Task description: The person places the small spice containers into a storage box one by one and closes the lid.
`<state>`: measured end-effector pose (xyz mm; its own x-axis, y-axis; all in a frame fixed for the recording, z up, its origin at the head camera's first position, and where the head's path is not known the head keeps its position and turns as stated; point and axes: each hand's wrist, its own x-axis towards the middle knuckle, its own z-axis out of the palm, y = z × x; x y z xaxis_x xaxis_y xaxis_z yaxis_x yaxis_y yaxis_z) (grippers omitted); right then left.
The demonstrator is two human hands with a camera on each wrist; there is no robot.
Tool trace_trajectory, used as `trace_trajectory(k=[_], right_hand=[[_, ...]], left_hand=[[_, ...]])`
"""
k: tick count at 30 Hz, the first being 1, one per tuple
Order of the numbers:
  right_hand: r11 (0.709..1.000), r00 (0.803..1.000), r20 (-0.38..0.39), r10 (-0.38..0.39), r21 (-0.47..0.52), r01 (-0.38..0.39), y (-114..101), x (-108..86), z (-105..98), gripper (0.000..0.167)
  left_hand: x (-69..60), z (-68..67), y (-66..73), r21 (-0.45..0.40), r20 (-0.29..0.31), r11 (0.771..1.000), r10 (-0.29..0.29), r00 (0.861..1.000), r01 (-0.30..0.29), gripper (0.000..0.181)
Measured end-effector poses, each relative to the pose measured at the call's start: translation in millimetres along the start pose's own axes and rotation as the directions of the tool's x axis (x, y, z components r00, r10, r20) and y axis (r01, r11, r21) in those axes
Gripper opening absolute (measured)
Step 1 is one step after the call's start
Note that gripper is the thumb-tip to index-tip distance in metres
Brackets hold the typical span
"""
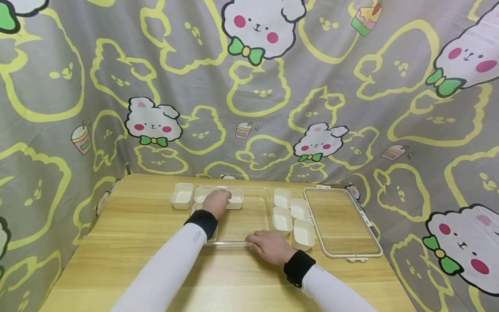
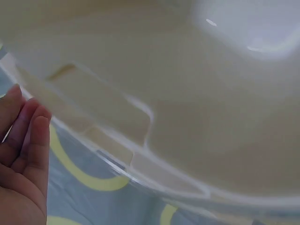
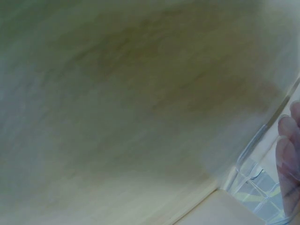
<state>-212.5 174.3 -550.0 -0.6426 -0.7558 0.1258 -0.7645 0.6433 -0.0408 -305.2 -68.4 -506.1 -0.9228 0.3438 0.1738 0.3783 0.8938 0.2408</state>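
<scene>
A clear rectangular box (image 1: 243,225) lies on the table with several small white containers at its back and left. My left hand (image 1: 217,203) reaches over its back row, fingers curled at a white container (image 1: 235,199). In the left wrist view, the thumb and fingertips of the left hand (image 2: 23,150) come together near a pale rim; the exact contact is partly hidden. My right hand (image 1: 273,248) rests with relaxed fingers on the box's front right edge. At the right side of the right wrist view, the fingers of that hand (image 3: 288,159) show beside clear plastic.
One white container (image 1: 183,196) stands left of the box. Several more, including a front one (image 1: 303,234), stand to its right. Farther right lies a clear lid with a white frame (image 1: 322,242). A patterned curtain (image 1: 265,160) surrounds the wooden table (image 1: 218,281).
</scene>
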Motion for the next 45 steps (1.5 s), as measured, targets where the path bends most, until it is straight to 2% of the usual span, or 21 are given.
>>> trace_trajectory(k=[4,8,11,15,18,22,27,33,36,39,45], right_hand=[[1.000,1.000,0.000,-0.001,-0.006,0.001,0,-0.3,-1,0.018],[1.000,1.000,0.004,-0.001,-0.005,0.001,-1,-0.2,-1,0.018],[1.000,1.000,0.004,0.004,0.006,-0.004,0,0.0,1,0.018],[1.000,1.000,-0.002,0.008,0.026,-0.008,1,-0.1,3,0.018],[1.000,1.000,-0.013,0.005,0.030,-0.005,2,-0.5,5,0.017],[1.000,0.999,-0.035,-0.007,0.021,0.008,2,-0.9,6,0.017],[1.000,0.999,-0.040,-0.010,0.011,0.010,2,-0.9,6,0.017],[1.000,1.000,-0.028,-0.007,0.016,0.008,2,-0.8,5,0.017],[1.000,0.999,-0.037,-0.011,0.020,0.012,2,-0.6,4,0.016],[1.000,0.999,-0.039,-0.013,0.022,0.013,2,-0.2,4,0.015],[1.000,1.000,-0.017,-0.004,0.029,0.004,0,-0.3,0,0.016]], left_hand=[[-6.2,-14.4,-2.6,-0.033,-0.015,0.999,0.001,1.000,-0.002,0.008],[-12.6,-31.4,-4.6,-0.060,-0.031,0.998,-0.010,0.999,0.008,0.013],[-15.5,-40.5,-8.3,-0.053,-0.079,0.998,-0.025,0.997,0.020,0.017],[-18.7,-48.0,-17.0,-0.078,-0.127,0.995,-0.078,0.989,0.069,0.019],[-22.8,-51.0,-26.5,-0.106,-0.136,0.989,-0.122,0.983,0.108,0.025],[-30.7,-51.6,-41.4,-0.119,-0.145,0.980,-0.179,0.973,0.163,0.031],[-41.5,-47.7,-58.9,-0.115,-0.117,0.968,-0.236,0.965,0.223,0.031],[-51.3,-38.2,-72.1,-0.028,-0.098,0.977,-0.215,0.972,0.213,0.008],[-54.0,-33.0,-76.3,-0.005,-0.099,0.977,-0.214,0.972,0.214,0.011],[-55.5,-28.0,-81.5,-0.014,-0.096,0.976,-0.218,0.971,0.218,0.018],[-57.8,-21.1,-91.7,-0.065,-0.070,0.969,-0.243,0.968,0.238,0.013]])
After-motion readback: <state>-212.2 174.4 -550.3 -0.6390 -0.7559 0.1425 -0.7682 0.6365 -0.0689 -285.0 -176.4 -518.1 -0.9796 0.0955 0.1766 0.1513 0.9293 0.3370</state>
